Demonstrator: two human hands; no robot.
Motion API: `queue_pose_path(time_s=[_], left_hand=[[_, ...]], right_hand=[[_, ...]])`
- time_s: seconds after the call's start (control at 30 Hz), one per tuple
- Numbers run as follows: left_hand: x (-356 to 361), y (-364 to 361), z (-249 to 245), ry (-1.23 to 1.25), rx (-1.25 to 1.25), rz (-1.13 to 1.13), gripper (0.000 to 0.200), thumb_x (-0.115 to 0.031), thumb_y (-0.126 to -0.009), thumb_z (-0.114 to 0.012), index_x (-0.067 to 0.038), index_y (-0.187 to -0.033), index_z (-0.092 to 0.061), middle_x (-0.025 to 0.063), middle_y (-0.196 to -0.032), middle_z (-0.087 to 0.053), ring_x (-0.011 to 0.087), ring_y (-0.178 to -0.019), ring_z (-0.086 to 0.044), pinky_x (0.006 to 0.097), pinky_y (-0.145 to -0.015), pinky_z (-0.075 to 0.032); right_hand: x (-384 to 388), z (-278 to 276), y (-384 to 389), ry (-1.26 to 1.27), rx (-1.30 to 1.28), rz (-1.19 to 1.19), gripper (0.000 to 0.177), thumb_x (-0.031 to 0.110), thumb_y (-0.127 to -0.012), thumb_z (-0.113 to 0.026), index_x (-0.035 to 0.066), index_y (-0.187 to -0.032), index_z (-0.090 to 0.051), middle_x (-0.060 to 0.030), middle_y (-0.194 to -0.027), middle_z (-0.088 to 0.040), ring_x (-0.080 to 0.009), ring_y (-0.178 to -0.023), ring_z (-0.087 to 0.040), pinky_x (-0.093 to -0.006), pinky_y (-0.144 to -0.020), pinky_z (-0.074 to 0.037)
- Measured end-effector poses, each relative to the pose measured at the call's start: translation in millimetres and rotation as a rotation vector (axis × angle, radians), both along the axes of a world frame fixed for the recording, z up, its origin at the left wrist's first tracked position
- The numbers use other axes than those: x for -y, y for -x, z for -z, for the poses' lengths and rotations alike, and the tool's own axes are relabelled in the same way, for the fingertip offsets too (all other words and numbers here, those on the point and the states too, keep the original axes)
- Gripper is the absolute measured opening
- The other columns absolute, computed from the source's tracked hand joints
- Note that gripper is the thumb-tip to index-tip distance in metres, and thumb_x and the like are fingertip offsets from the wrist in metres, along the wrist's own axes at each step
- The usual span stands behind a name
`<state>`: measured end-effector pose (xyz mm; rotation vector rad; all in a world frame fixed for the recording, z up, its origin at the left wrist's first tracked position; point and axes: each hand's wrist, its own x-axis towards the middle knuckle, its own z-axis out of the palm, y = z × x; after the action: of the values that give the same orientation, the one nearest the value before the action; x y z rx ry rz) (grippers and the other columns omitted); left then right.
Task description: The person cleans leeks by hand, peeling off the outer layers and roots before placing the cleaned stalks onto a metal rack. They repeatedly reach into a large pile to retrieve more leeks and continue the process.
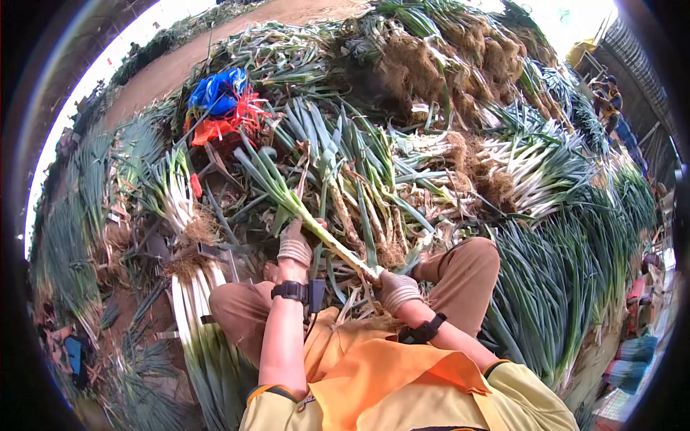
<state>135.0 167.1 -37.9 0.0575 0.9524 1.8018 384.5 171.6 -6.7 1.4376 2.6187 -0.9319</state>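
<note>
A long green onion [330, 241] lies slantwise across my lap, its leaves pointing up and left. My left hand [295, 244], in a pale knit glove, is closed around its stalk below the leaves. My right hand [397, 289], gloved as well, grips the lower white end near the root. Just beyond, untrimmed green onions [392, 237] with brownish outer skins lie among loose leaves. Left of my knee, cleaned green onions [190, 305] rest against a metal stand [219, 253], with another bunch [176, 190] above them.
Blue plastic bags [218, 90] and red plastic strips [237, 118] sit ahead on the left. Rooted onions [453, 61] are heaped at the back. A white-stalked pile [528, 165] and long green leaves [553, 280] lie to my right. Another person [609, 100] is at far right.
</note>
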Motion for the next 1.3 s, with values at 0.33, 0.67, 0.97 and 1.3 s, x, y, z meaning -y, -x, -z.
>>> queue_pose_path(time_s=[0.33,0.67,0.97,1.3], left_hand=[[-1.4,-40.1,-106.4,-0.199,-0.121,0.004,0.028,-0.025,-0.085,-0.049,-0.001,-0.098,-0.051,0.0167,-0.081,-0.061,0.0262,-0.071,-0.061,0.0350,-0.063,-0.051],[23.2,-39.3,-19.3,0.418,-1.573,0.645,0.039,-0.026,-0.074,-0.063,-0.001,-0.101,-0.051,0.0129,-0.093,-0.057,0.0239,-0.092,-0.055,0.0378,-0.076,-0.048],[36.0,-30.0,-141.8,0.245,-1.018,-0.060,0.015,-0.012,-0.080,-0.060,-0.001,-0.090,-0.058,0.0010,-0.064,-0.056,0.0054,-0.050,-0.049,0.0188,-0.043,-0.039],[85.5,-125.9,-133.5,-0.084,-0.964,0.767,0.011,-0.007,-0.078,-0.057,-0.001,-0.087,-0.058,0.0012,-0.076,-0.060,0.0102,-0.068,-0.057,0.0213,-0.062,-0.045]], right_hand=[[-6.5,23.9,-2.9,0.881,-0.467,-0.041,0.023,0.014,-0.067,-0.069,0.005,-0.086,-0.061,0.0053,-0.069,-0.054,-0.0060,-0.061,-0.045,-0.0241,-0.055,-0.041],[-11.1,5.3,8.5,0.644,-0.759,-0.121,0.019,0.008,-0.070,-0.067,0.003,-0.086,-0.060,0.0035,-0.077,-0.059,-0.0045,-0.070,-0.048,-0.0230,-0.066,-0.044],[-4.1,26.9,9.2,0.057,-0.514,0.030,0.022,0.020,-0.074,-0.064,0.004,-0.089,-0.062,-0.0046,-0.077,-0.065,-0.0131,-0.068,-0.060,-0.0255,-0.064,-0.048],[-15.9,42.7,0.8,0.642,-0.960,0.028,0.021,0.018,-0.069,-0.065,0.004,-0.085,-0.062,-0.0092,-0.079,-0.064,-0.0126,-0.069,-0.055,-0.0296,-0.063,-0.046]])
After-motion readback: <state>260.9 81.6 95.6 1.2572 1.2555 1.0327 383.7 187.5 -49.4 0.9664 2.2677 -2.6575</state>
